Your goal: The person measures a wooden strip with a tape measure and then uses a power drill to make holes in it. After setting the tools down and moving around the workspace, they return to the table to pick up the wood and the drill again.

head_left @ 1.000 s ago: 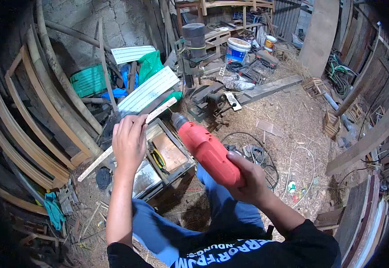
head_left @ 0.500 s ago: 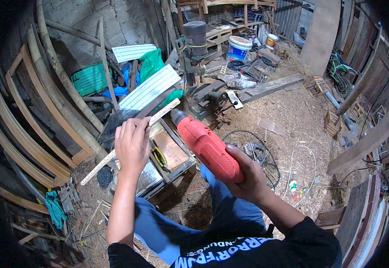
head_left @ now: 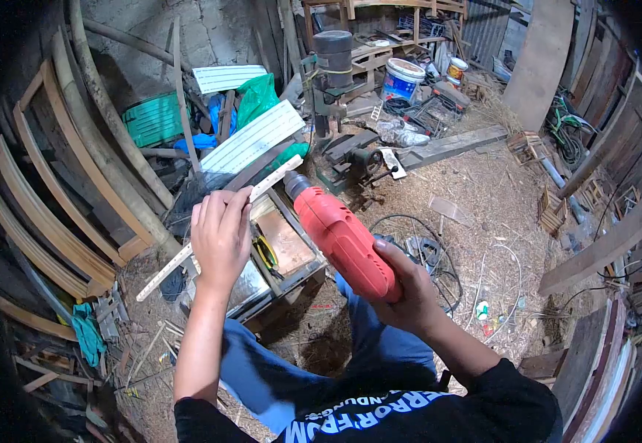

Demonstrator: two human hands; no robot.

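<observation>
A red power drill [head_left: 347, 244] is held in my right hand [head_left: 407, 295], its chuck pointing up and left. The drill's front end is at the upper end of a thin pale wooden strip [head_left: 164, 273] with small marks or holes along it. My left hand [head_left: 220, 235] grips this strip near its middle, and the strip slants from lower left to upper right. Below the strip, yellow-and-black pliers [head_left: 265, 253] lie on a low box-like bench [head_left: 286, 240] by my knees. Whether the bit touches the strip is too small to tell.
Curved wooden frames [head_left: 48, 214] lean at the left. A metal vise [head_left: 365, 164] stands ahead, with a white-and-blue bucket [head_left: 402, 80] behind. A black cable [head_left: 450, 277] loops on the shaving-covered floor at the right. Planks [head_left: 594, 369] lean at the lower right.
The whole view has shifted slightly. Both hands keep their holds, and the drill's tip appears a little closer to the strip's upper end.
</observation>
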